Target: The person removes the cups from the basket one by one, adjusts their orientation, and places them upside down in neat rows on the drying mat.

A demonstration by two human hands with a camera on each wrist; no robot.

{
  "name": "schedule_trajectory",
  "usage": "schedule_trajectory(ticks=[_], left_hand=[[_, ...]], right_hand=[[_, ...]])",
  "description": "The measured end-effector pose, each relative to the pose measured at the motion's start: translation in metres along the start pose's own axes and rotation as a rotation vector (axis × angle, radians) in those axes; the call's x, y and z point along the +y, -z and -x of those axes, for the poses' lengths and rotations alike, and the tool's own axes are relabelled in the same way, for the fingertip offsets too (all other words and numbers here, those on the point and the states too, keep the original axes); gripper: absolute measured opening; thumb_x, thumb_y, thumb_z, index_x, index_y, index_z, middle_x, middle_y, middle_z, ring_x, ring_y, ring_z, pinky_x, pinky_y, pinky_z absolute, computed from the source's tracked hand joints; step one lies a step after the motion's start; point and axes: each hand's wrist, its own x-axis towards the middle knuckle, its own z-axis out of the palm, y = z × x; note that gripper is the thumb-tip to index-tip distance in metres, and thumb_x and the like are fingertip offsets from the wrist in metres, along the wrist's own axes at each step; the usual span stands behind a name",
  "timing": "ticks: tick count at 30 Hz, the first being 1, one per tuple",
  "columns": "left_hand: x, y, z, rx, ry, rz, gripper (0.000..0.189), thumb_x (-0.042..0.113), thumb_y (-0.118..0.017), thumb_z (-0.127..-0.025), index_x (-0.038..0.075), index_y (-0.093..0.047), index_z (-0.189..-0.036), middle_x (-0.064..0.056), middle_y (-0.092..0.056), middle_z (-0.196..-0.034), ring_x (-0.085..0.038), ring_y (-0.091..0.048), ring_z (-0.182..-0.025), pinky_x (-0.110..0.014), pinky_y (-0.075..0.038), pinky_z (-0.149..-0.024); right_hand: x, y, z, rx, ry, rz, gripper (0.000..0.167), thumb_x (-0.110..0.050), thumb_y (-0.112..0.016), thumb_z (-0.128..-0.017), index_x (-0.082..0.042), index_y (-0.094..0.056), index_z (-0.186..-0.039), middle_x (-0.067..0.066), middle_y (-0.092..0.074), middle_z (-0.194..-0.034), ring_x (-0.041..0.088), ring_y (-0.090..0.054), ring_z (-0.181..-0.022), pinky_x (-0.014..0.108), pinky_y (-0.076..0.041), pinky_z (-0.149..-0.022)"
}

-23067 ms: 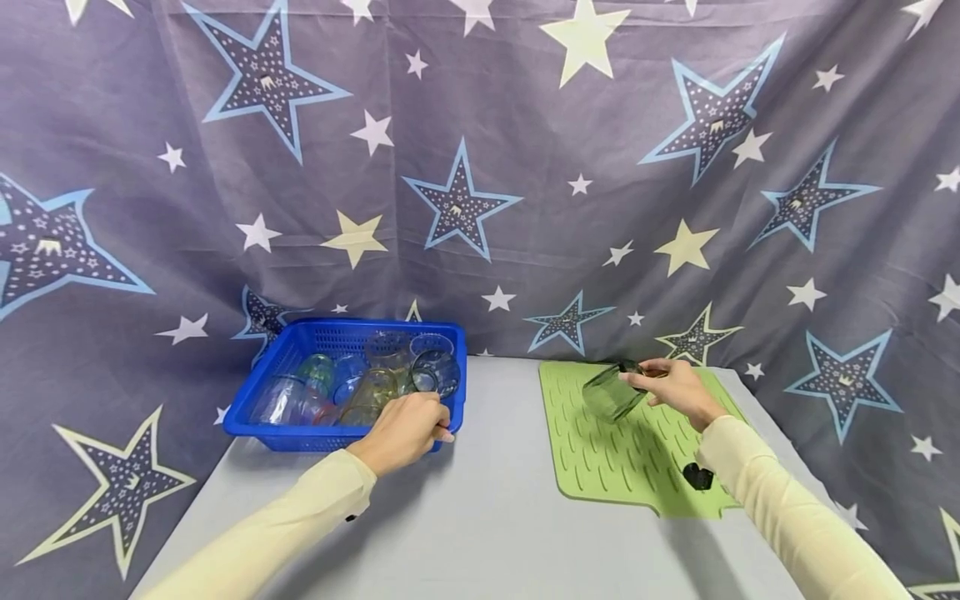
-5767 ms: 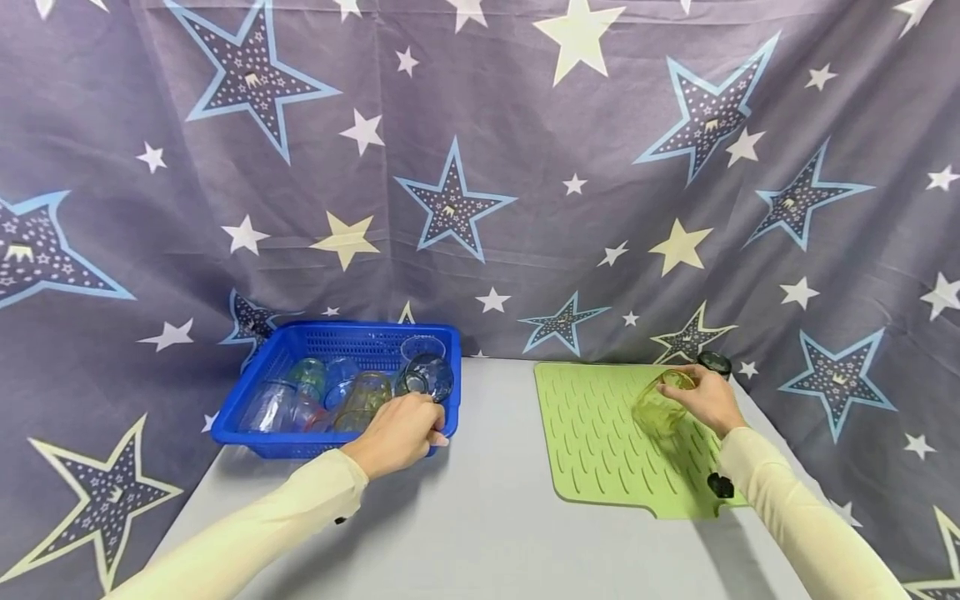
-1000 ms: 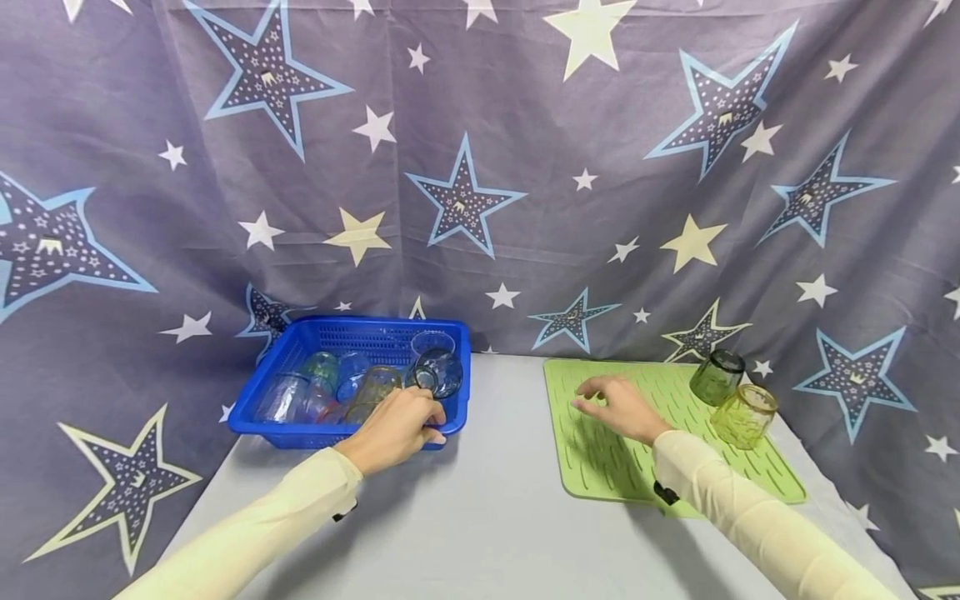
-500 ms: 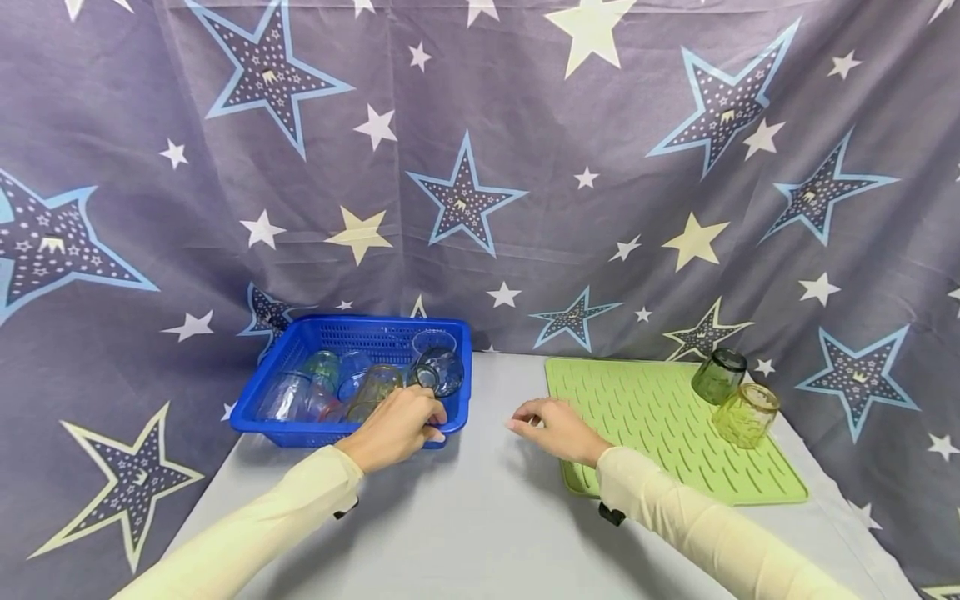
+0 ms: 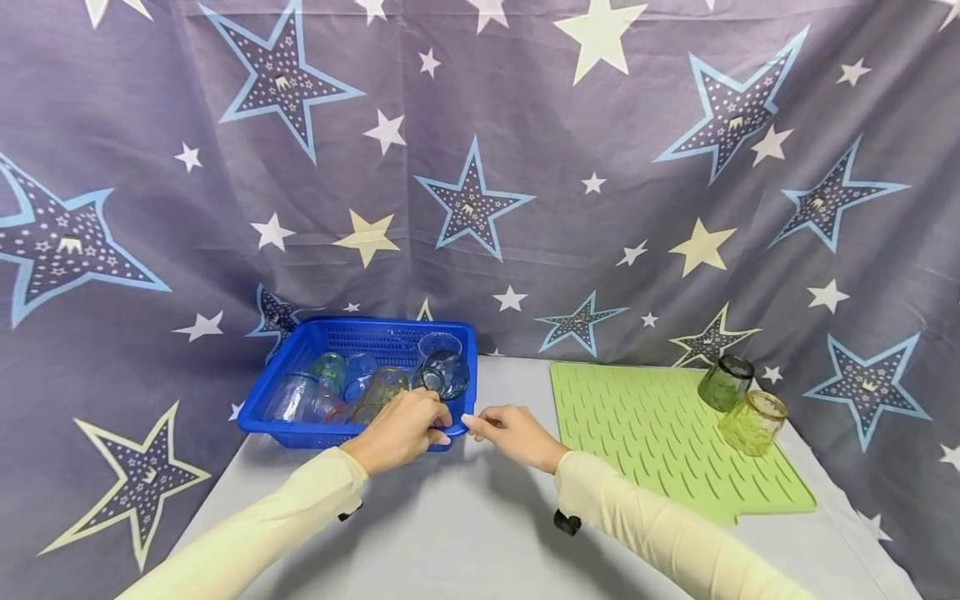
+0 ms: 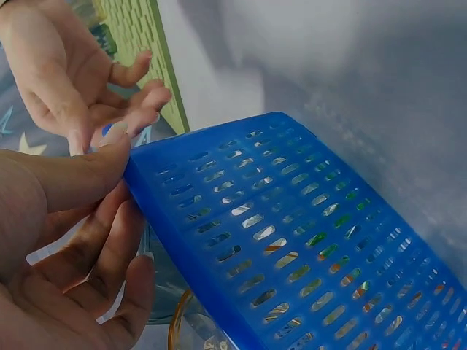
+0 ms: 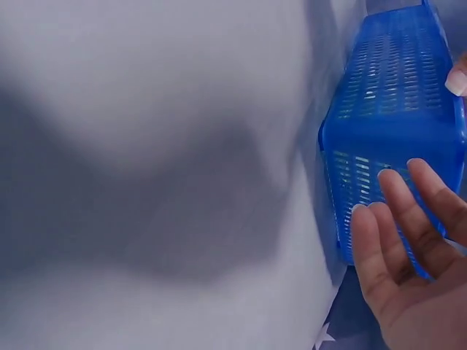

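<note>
My left hand [image 5: 405,427] grips the near rim of a blue plastic basket [image 5: 300,428] close to its right corner; in the left wrist view the thumb lies over the rim. My right hand [image 5: 519,435] is at that same corner, fingertips right at the rim. Its fingers are loosely extended and apart beside the basket's slotted wall [image 7: 394,131]. Inside the basket lie several drinking glasses: a dark blue glass [image 5: 454,373] at the right, an amber glass [image 5: 386,387], a green glass [image 5: 330,368] and a clear glass [image 5: 294,395]. My left hand partly hides the near ones.
A green ridged drying mat [image 5: 645,450] lies on the right of the white table [image 5: 480,533]. Along its right side a dark green glass [image 5: 726,383] and a yellow glass [image 5: 753,427] stand upside down. A star-patterned curtain [image 5: 420,275] hangs behind.
My right hand has moved left from over the mat to the basket's corner. Earlier it set the dark green and yellow glasses on the mat's right side. My left hand stays on the rim.
</note>
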Motion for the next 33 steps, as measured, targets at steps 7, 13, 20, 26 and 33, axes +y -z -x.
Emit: schedule_trajectory(ticks=[7, 13, 20, 26, 33], left_hand=[[0.002, -0.002, 0.001, -0.001, -0.009, -0.007, 0.013, 0.015, -0.088, -0.082, 0.009, -0.08, -0.09, 0.001, -0.067, -0.084, -0.017, -0.063, -0.08, -0.042, -0.055, -0.078], [-0.002, 0.007, -0.002, 0.0, -0.027, 0.0, 0.011, 0.019, -0.087, -0.084, 0.012, -0.08, -0.086, 0.004, -0.066, -0.08, -0.009, -0.06, -0.07, -0.028, -0.053, -0.065], [-0.02, 0.035, -0.011, 0.056, 0.074, 0.018, 0.013, 0.026, -0.079, -0.094, 0.016, -0.079, -0.087, 0.011, -0.063, -0.075, -0.002, -0.054, -0.063, -0.025, -0.049, -0.058], [-0.064, 0.059, -0.009, 0.05, 0.188, -0.043, 0.016, 0.028, -0.075, -0.097, 0.013, -0.079, -0.093, 0.006, -0.065, -0.078, -0.011, -0.059, -0.068, -0.037, -0.053, -0.065], [-0.127, 0.073, 0.023, -0.111, 0.308, -0.102, 0.012, 0.023, -0.077, -0.095, 0.011, -0.078, -0.096, 0.0, -0.07, -0.085, -0.02, -0.065, -0.077, -0.047, -0.055, -0.07]], right_hand=[[0.005, -0.011, 0.0, -0.046, -0.092, -0.191, 0.057, -0.056, -0.057, -0.102, -0.003, -0.076, -0.104, 0.015, -0.074, -0.104, 0.038, -0.068, -0.099, 0.045, -0.058, -0.076], [0.002, -0.014, 0.005, -0.117, -0.171, -0.332, 0.061, -0.057, -0.054, -0.102, 0.001, -0.074, -0.109, 0.02, -0.073, -0.105, 0.043, -0.065, -0.1, 0.05, -0.057, -0.078], [-0.001, -0.013, 0.001, -0.12, -0.171, -0.36, 0.061, -0.059, -0.056, -0.101, -0.001, -0.075, -0.112, 0.018, -0.072, -0.11, 0.042, -0.064, -0.101, 0.05, -0.057, -0.079], [0.001, -0.012, -0.001, -0.079, -0.184, -0.381, 0.061, -0.059, -0.06, -0.098, -0.001, -0.073, -0.117, 0.015, -0.072, -0.118, 0.041, -0.064, -0.103, 0.052, -0.057, -0.082], [0.007, -0.014, -0.001, -0.062, -0.203, -0.397, 0.064, -0.061, -0.064, -0.095, -0.001, -0.073, -0.115, 0.015, -0.073, -0.117, 0.041, -0.065, -0.103, 0.051, -0.057, -0.083]])
